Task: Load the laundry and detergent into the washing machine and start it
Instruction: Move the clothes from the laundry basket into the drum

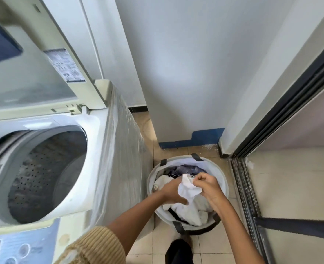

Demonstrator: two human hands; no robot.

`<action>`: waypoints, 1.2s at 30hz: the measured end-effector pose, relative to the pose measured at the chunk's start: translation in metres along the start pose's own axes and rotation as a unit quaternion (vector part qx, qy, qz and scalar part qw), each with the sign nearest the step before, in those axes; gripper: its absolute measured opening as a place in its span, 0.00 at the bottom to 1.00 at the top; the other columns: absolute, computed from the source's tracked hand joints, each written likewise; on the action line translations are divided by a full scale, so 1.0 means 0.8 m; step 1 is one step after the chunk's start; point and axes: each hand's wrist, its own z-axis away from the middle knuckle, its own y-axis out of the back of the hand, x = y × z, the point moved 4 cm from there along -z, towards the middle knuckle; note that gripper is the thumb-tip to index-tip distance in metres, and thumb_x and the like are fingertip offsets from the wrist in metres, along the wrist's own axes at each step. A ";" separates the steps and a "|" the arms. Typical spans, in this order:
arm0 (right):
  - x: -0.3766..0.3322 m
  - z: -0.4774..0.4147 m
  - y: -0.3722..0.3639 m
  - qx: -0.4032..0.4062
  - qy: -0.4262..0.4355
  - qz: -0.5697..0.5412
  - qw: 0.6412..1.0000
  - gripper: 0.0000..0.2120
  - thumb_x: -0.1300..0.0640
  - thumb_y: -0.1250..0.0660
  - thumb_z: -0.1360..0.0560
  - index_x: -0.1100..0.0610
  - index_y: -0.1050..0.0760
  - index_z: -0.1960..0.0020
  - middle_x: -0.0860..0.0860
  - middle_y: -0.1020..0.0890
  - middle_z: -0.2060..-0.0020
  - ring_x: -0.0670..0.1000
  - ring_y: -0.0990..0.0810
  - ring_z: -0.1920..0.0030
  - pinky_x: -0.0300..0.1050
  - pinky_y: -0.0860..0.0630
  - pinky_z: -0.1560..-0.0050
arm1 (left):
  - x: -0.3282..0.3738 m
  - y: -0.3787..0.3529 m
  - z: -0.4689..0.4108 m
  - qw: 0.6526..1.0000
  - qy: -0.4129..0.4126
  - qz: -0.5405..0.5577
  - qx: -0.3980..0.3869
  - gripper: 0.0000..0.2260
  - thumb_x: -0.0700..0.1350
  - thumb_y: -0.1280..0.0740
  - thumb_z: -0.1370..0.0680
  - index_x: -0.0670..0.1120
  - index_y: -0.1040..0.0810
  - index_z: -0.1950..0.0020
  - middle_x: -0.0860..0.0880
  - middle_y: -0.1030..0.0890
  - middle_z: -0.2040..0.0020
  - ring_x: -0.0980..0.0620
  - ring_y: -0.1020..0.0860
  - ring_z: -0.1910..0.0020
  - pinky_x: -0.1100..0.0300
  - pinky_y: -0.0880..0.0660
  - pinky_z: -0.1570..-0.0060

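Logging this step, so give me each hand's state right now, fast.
Left hand: closed on the white cloth over the laundry basket.
Right hand: grip closed, pinching the same white cloth.

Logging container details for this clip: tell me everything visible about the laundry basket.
The basket is a round, soft-sided hamper, pale grey, fabric by the look of it, with dark strap handles at its rim. It stands upright on the tiled floor, right of the washer; whether they touch is unclear. It holds white cloth in front and bluish garments behind. The left hand and right hand reach in, each with a grip on the white cloth.
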 end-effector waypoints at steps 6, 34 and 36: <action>-0.088 0.075 -0.022 -0.027 0.109 -0.100 0.989 0.09 0.70 0.37 0.27 0.60 0.20 0.56 0.56 0.16 0.57 0.55 0.18 0.54 0.50 0.21 0.49 | 0.053 0.044 0.048 0.993 -0.063 0.070 0.072 0.16 0.46 0.40 0.19 0.42 0.29 0.33 0.42 0.26 0.35 0.44 0.27 0.36 0.52 0.31 0.35; -0.197 0.198 -0.316 0.104 0.273 0.061 0.954 0.20 0.47 0.30 0.30 0.48 0.30 0.40 0.50 0.25 0.43 0.52 0.26 0.42 0.50 0.27 0.43 | 0.011 0.386 0.423 0.700 -0.310 0.619 0.177 0.13 0.33 0.46 0.21 0.42 0.32 0.65 0.52 0.28 0.78 0.58 0.27 0.78 0.67 0.28 0.75; -0.230 0.211 -0.329 0.110 0.279 0.024 0.954 0.04 0.54 0.37 0.23 0.53 0.26 0.56 0.55 0.22 0.60 0.56 0.23 0.56 0.46 0.26 0.58 | -0.017 0.405 0.442 0.658 -0.318 0.653 0.197 0.14 0.32 0.48 0.22 0.44 0.34 0.66 0.53 0.31 0.78 0.59 0.30 0.79 0.68 0.30 0.76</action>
